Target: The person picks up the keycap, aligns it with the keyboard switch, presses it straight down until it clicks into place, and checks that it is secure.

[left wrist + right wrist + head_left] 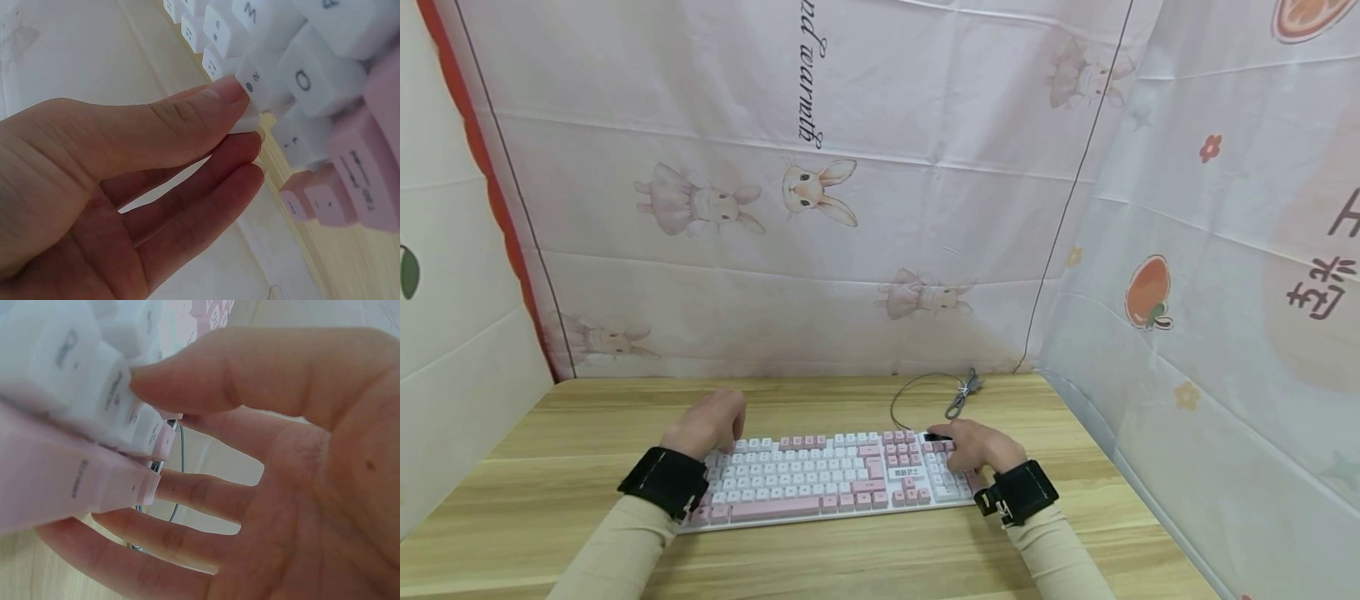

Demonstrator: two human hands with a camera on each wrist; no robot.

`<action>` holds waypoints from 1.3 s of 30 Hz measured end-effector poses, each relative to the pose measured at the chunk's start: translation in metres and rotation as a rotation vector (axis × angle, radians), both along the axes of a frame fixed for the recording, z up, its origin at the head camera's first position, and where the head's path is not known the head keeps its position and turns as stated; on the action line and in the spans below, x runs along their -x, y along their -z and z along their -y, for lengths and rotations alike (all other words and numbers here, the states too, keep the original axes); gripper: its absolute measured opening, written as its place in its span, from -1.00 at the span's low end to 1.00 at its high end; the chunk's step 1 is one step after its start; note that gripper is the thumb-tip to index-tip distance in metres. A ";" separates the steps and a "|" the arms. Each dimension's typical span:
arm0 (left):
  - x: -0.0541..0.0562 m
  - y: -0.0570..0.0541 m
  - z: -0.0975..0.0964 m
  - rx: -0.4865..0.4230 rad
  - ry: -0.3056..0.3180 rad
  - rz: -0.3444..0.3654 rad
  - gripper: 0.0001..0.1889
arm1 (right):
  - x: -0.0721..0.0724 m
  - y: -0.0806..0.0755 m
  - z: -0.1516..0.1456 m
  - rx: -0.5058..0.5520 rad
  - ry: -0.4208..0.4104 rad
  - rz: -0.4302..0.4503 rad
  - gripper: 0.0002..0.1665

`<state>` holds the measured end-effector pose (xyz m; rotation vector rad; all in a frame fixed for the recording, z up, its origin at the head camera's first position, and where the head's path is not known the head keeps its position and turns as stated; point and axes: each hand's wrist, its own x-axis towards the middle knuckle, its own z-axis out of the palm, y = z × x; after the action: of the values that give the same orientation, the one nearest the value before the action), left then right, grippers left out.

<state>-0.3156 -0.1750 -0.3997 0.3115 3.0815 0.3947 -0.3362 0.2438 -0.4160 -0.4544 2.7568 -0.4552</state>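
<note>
A pink and white keyboard (778, 477) lies on the table, its long pink space bar on the near side. Over its far left corner, my left hand (703, 423) pinches a white keycap (242, 127) in the top row, beside the pink Esc key (296, 199); thumb and fingers cover most of it. My right hand (985, 446) grips the keyboard's right end. In the right wrist view its thumb (181, 384) presses against the white number-pad keys (115, 390), and the other fingers reach round past the pink Enter key (65, 478).
A grey cable (961, 398), partly bundled, runs from the keyboard's far edge across the wooden table (820, 562). Behind the table hangs a pale cloth with rabbits (808, 187); another printed cloth (1217, 275) closes the right side, and a white panel (460, 358) the left.
</note>
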 end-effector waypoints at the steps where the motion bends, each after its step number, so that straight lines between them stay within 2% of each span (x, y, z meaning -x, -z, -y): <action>1: 0.000 0.000 0.000 -0.002 0.000 -0.001 -0.74 | 0.000 0.000 0.000 0.000 -0.001 0.000 -0.03; 13: -0.003 -0.001 0.001 -0.020 -0.016 0.011 -0.77 | -0.001 0.000 0.001 0.004 0.009 0.003 -0.02; 31: -0.003 0.003 0.002 -0.003 -0.041 0.031 -0.77 | -0.002 0.000 0.001 -0.002 0.000 0.006 -0.03; 39: -0.002 0.002 0.001 0.013 -0.032 0.000 -0.79 | -0.001 0.000 0.000 0.003 0.013 0.009 -0.03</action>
<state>-0.3131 -0.1765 -0.4020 0.2623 3.0914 0.3756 -0.3349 0.2440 -0.4157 -0.4339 2.7525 -0.4634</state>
